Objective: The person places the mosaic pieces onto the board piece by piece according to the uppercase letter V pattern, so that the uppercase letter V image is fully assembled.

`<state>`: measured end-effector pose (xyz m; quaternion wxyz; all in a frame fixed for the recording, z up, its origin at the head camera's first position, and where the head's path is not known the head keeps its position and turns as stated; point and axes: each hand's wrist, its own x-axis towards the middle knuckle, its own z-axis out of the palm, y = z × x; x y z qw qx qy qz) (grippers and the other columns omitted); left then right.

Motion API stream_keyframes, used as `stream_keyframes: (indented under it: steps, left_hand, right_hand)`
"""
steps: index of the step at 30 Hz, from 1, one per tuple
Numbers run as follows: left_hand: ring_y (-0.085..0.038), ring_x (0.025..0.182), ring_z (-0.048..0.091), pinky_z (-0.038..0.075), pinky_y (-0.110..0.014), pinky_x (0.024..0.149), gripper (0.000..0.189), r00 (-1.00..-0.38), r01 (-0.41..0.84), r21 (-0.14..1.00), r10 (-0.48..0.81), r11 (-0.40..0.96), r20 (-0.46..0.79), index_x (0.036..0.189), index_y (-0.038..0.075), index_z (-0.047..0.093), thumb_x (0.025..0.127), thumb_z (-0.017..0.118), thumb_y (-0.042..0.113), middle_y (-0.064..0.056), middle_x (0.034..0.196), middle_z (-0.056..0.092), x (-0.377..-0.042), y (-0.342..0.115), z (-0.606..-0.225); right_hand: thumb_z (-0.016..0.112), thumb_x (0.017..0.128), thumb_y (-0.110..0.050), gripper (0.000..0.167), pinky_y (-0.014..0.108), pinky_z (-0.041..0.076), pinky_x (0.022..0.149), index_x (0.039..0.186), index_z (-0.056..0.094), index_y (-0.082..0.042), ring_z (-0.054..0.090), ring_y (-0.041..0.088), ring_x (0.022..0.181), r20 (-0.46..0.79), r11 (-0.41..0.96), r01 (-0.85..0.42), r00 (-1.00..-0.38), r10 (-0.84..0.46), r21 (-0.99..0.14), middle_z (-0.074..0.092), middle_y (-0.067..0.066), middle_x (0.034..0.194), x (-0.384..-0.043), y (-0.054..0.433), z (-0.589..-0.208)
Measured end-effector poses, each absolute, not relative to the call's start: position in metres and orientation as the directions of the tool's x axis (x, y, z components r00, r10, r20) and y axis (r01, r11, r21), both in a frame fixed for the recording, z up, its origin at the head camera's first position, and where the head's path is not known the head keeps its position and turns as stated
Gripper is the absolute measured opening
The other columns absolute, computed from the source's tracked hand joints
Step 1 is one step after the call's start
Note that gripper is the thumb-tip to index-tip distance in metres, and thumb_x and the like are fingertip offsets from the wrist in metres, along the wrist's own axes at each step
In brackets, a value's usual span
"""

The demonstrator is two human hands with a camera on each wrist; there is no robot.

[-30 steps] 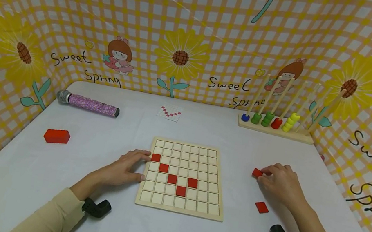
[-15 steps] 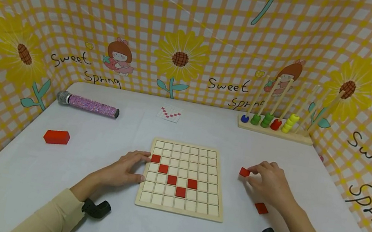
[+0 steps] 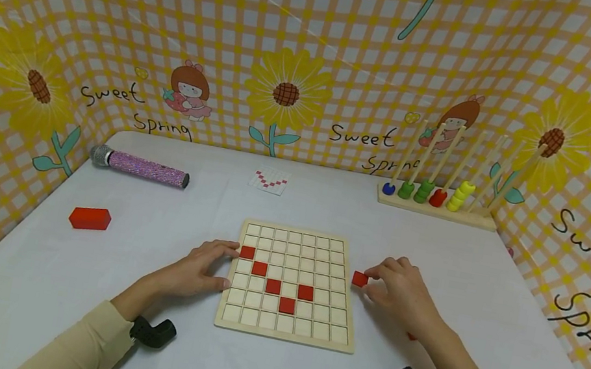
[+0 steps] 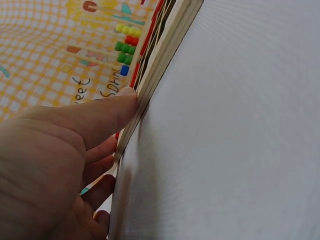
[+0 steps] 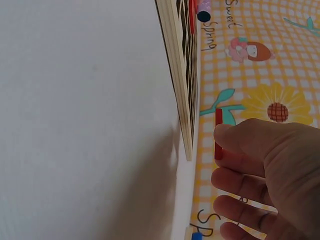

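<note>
A square wooden grid board [image 3: 231, 326] lies mid-table, with several red tiles sitting in its cells in a diagonal pattern. My left hand [image 3: 197, 269] rests along the board's left edge, thumb and fingers touching the rim with the fingers fairly straight. Between thumb and fingertips my right hand [image 3: 401, 292] pinches a thin red square tile [image 3: 360, 279], just off the board's right edge. In the right wrist view the same tile [image 5: 218, 115] shows edge-on, apart from the board. Another red tile [image 3: 411, 337] lies mostly hidden under the right forearm.
At the back a small pattern card [image 3: 269, 180] shows red squares. A glittery microphone [image 3: 148, 168] and a red block [image 3: 90, 218] lie to the left. A wooden bead rack [image 3: 433, 211] stands at the back right. A patterned cloth rises behind the table.
My right hand has carried the pinched red tile leftward, from the table's right side to near the board's edge. The left hand and board have stayed put.
</note>
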<state>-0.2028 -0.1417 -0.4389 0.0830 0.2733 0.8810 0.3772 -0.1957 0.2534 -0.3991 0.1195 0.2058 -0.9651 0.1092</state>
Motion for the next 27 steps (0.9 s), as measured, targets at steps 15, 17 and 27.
stream_keyframes:
  steps: [15, 17, 27]
  left_hand:
    - [-0.033, 0.140, 0.027, 0.020, -0.059, 0.111, 0.049, -0.831, 0.434, 0.707, 0.550, 0.558, 0.076, 0.129, 0.010, 0.048, 0.086, 0.068, 0.021, -0.009, 0.151, 0.035, -0.202, -0.143, -0.439]
    - [-0.033, 0.141, 0.027, 0.020, -0.059, 0.111, 0.049, -0.832, 0.434, 0.707, 0.550, 0.558, 0.076, 0.129, 0.010, 0.049, 0.086, 0.068, 0.021, -0.009, 0.151, 0.034, -0.202, -0.143, -0.439]
    - [-0.034, 0.141, 0.026, 0.019, -0.059, 0.111, 0.049, -0.836, 0.419, 0.715, 0.545, 0.560, 0.063, 0.130, 0.010, 0.048, 0.086, 0.068, 0.021, -0.008, 0.151, 0.034, -0.202, -0.142, -0.438]
  right_hand:
    - [0.078, 0.073, -0.018, 0.022, 0.034, 0.041, 0.073, 0.092, 0.073, -0.009, 0.052, 0.020, 0.084, 0.315, 0.863, -0.486, -0.847, -0.427, -0.137, 0.067, 0.003, 0.087, -0.197, 0.234, -0.403]
    - [0.078, 0.073, -0.018, 0.021, 0.034, 0.041, 0.073, 0.092, 0.073, -0.009, 0.052, 0.020, 0.085, 0.316, 0.859, -0.492, -0.844, -0.433, -0.139, 0.067, 0.003, 0.087, -0.198, 0.233, -0.404]
    - [0.077, 0.075, -0.021, 0.021, 0.033, 0.040, 0.073, 0.092, 0.073, -0.010, 0.050, 0.018, 0.085, 0.288, 0.859, -0.496, -0.847, -0.446, -0.129, 0.067, 0.002, 0.089, -0.199, 0.224, -0.406]
